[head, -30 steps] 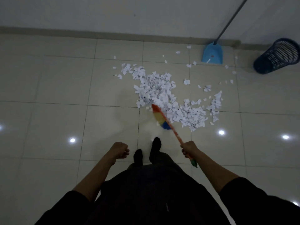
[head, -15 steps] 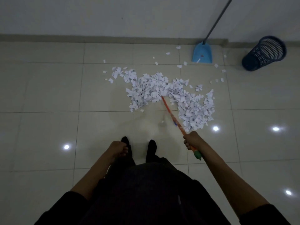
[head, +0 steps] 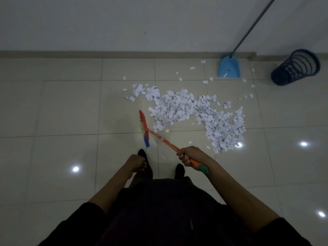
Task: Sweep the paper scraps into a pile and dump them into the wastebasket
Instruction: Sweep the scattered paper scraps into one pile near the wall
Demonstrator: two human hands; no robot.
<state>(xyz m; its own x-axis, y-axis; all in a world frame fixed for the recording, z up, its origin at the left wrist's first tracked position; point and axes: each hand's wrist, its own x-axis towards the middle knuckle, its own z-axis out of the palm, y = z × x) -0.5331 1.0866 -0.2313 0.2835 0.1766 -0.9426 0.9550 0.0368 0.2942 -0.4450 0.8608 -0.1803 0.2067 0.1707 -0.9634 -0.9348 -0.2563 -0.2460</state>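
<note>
Pale glossy floor tiles (head: 58, 107) run up to a plain wall with a low skirting, dim apart from a few bright reflections of ceiling lights. Spread across the middle of the floor is a loose drift of white torn paper scraps (head: 179, 109), thick in two lobes and thinning into strays toward the wall. A light blue plastic dustpan (head: 229, 69) on a long grey handle leans by the skirting, a few scraps on and around it, and a dark blue mesh wastebasket (head: 296, 67) stands near it at the right, well apart from the main drift.

The person's right hand (head: 190, 155) is wrapped in a full fist around the orange handle of a small broom with multicoloured bristles (head: 144, 128), whose head sits just beside the left edge of the paper. The left hand (head: 135, 162) hangs loosely curled, holding nothing.

The trouble I'd expect is scatter. The scraps are light, and a quick flick from that side would likely fan them out rather than gather them, or kick pieces off to the right. The strays near the dustpan and basket could easily be missed. The drift is also wider than the pan's mouth, so unless it is tightened first, paper may spill past the sides when scooped.
</note>
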